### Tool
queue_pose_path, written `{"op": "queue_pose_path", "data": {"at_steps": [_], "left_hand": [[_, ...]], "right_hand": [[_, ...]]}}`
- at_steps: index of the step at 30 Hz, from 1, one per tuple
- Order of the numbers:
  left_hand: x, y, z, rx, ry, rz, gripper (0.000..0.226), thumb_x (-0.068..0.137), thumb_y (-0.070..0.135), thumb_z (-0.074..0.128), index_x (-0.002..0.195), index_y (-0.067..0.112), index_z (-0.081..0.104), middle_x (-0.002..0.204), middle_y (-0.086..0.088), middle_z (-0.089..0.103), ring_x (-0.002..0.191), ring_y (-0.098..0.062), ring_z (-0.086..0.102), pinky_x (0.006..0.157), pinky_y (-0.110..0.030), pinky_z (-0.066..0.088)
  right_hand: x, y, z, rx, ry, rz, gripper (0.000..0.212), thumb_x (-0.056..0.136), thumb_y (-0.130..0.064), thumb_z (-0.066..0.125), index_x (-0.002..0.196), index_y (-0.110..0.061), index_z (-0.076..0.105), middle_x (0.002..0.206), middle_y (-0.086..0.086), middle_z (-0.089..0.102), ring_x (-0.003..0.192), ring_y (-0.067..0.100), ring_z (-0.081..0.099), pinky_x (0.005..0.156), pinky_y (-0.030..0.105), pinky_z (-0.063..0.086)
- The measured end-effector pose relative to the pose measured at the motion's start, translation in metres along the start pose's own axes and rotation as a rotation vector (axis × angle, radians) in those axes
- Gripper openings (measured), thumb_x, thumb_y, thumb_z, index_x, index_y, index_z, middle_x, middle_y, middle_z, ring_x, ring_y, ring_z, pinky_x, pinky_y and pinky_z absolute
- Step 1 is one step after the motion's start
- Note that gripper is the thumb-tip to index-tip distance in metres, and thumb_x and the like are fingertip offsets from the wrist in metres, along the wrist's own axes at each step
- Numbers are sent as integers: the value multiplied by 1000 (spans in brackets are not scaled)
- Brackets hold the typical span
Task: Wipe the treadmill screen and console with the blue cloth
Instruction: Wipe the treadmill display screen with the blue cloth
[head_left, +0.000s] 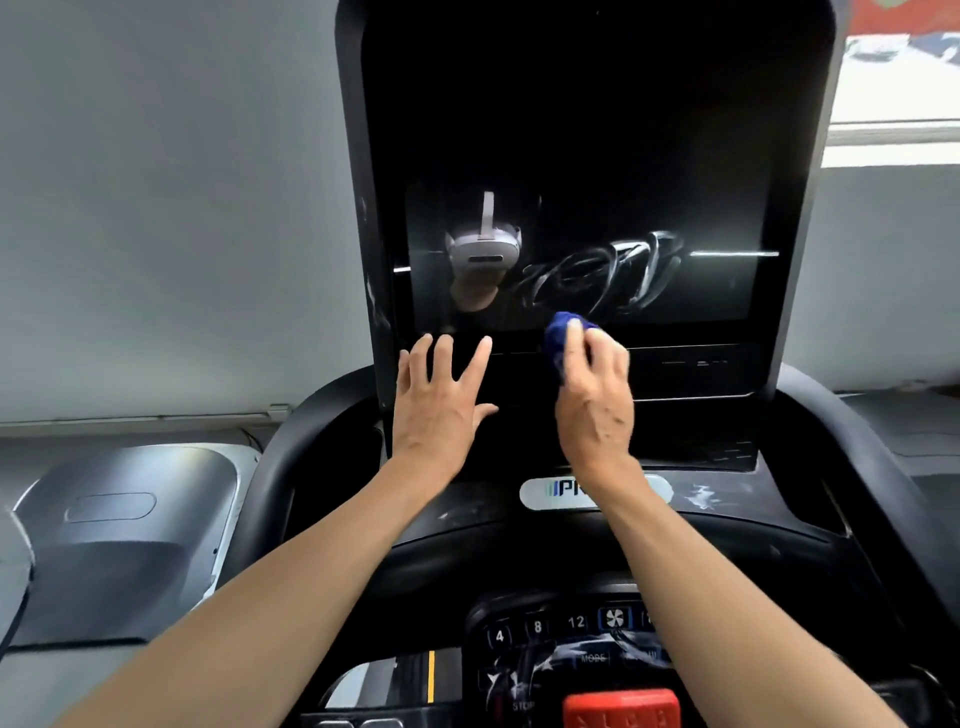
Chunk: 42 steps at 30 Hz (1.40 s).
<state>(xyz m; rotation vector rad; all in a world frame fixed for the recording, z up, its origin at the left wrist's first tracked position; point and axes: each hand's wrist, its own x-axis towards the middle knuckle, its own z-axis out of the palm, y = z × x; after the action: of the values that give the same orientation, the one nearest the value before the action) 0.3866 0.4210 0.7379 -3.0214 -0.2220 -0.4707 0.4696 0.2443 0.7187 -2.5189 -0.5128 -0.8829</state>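
- Right hand clenched around bunched blue cloth, pressing it to lower edge of treadmill screen.
- Left hand released, fingers spread flat against black panel just below screen, beside the cloth-holding hand.
- Curling white smear marks across dark glass just above cloth; reflection of head-worn camera to their left.
- Silver logo badge on console under right wrist; whitish smudges to its right.
- Numbered keys and fan button lower down between forearms; red stop button at bottom edge.
- Grey treadmill hood at left, against pale wall.
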Motion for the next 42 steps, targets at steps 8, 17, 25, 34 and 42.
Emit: {"op": "queue_pose_path", "data": {"at_steps": [8, 17, 25, 34, 42], "left_hand": [[0, 5, 2, 97, -40, 14, 89, 92, 57, 61, 162, 26, 15, 146, -20, 29, 142, -43, 27, 119, -61, 28], [1, 5, 4, 126, -43, 5, 91, 90, 57, 63, 161, 26, 17, 145, -20, 28, 141, -43, 28, 117, -61, 31], [2, 4, 5, 119, -11, 4, 92, 87, 57, 68, 160, 25, 22, 143, -21, 32, 139, -44, 32, 115, -61, 34], [-1, 5, 3, 117, -52, -2, 90, 92, 59, 60, 162, 27, 13, 146, -20, 26, 142, -43, 26, 118, -60, 30], [1, 16, -9, 100, -93, -33, 91, 91, 51, 67, 161, 21, 15, 146, -18, 27, 143, -41, 26, 122, -60, 22]], "right_hand": [[-16, -11, 6, -6, -36, -106, 48, 91, 3, 54, 140, 5, 51, 119, 21, 56, 108, 36, 46, 96, 42, 51], [8, -20, 5, 68, -15, 55, 53, 91, 3, 52, 144, -2, 49, 123, 18, 55, 109, 35, 48, 91, 38, 50], [-4, -29, 3, 102, -19, 291, 51, 90, 4, 55, 141, 1, 50, 120, 17, 54, 107, 33, 48, 81, 37, 53], [-24, -18, 1, 115, -2, 397, 56, 88, 9, 53, 143, 0, 49, 123, 20, 53, 110, 37, 49, 88, 41, 52], [-33, 13, -5, 138, -27, 318, 54, 90, 5, 53, 143, -6, 52, 126, 19, 51, 114, 33, 46, 93, 36, 47]]}}
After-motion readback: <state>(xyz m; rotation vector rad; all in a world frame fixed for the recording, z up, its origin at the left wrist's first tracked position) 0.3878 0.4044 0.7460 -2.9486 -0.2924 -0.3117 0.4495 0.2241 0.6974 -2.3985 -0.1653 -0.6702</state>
